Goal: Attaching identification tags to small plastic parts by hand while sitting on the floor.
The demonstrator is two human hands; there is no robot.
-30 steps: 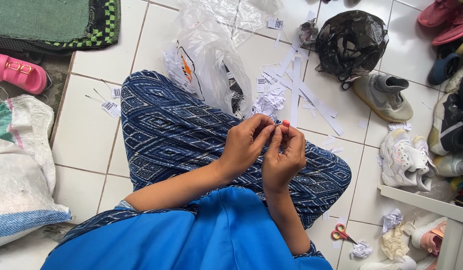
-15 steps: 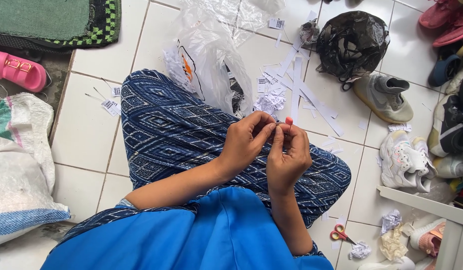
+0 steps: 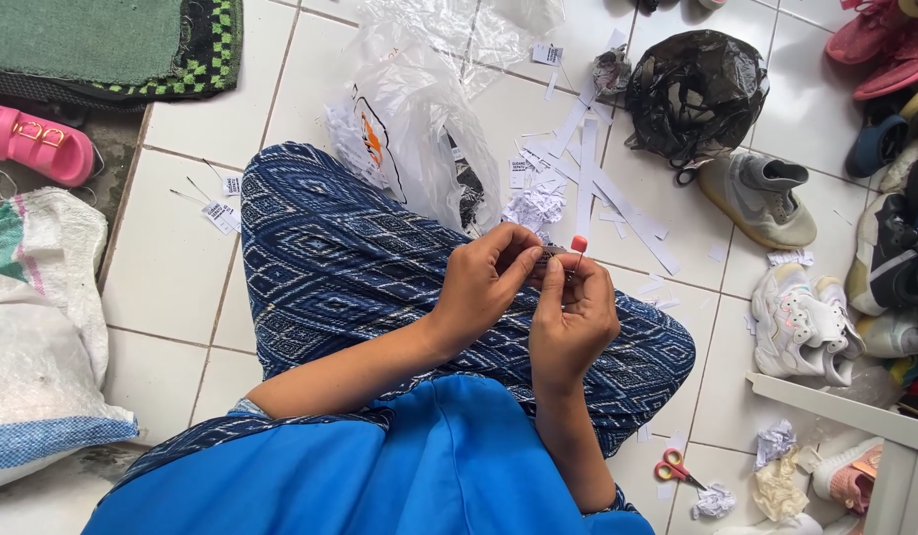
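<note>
While both hands are meeting above the lap, the left hand (image 3: 488, 282) is closing its thumb and fingertips on a small dark piece (image 3: 550, 256), which is sitting right between the two grips and is too small and too covered to identify. The right hand (image 3: 575, 317) is pinching a thin pin-like tool with a red-orange head (image 3: 579, 243), holding it nearly upright so that its long axis is running from the fingers toward the far side of the scene, the coloured head sticking out at the far end. That head is standing just to the right of the dark piece, so the piece is lying to the left of the right-hand grip and touching or almost touching it; the left hand is the one actually holding it, and both grips are shut on their things. Under the hands the blue patterned trousers (image 3: 350, 258) are covering the crossed legs on the white tiled floor (image 3: 171, 238). Farther out, a clear plastic bag (image 3: 409, 129) and scattered white paper strips (image 3: 597, 188) are lying on the far side, a black plastic bag (image 3: 692, 89) is sitting beyond them, shoes (image 3: 806, 327) are crowding the right edge, and small red-handled scissors (image 3: 677, 468) are resting on the near right.
</note>
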